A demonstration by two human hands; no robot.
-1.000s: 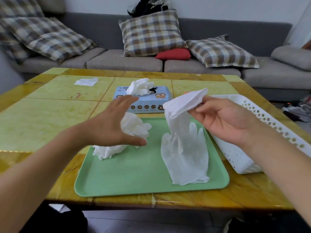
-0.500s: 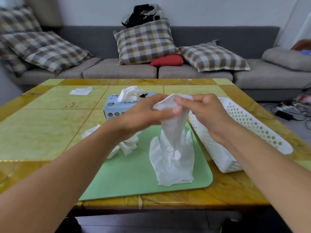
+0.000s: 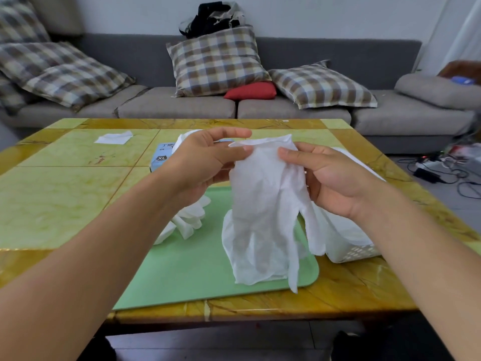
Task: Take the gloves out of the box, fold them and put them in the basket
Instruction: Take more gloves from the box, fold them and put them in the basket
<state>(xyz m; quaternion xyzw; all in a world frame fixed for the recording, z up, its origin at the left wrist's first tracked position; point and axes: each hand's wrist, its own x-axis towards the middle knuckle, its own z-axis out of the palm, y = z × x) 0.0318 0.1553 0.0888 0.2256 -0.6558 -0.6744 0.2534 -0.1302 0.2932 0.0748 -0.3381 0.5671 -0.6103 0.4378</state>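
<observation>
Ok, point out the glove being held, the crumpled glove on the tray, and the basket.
held glove (image 3: 263,204): head view, on its palm.
crumpled glove (image 3: 191,220): head view, on its bunched fingers.
basket (image 3: 356,252): head view, on its perforated near wall.

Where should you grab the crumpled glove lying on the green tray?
Probably pinch the crumpled glove by its bunched white fingers, reaching down from above. It lies limp and low on the green tray, so there is no firm edge to hold.

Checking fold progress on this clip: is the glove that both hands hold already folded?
No: the glove hangs full length from the left hand and right hand, its fingers dangling over the green tray.
</observation>
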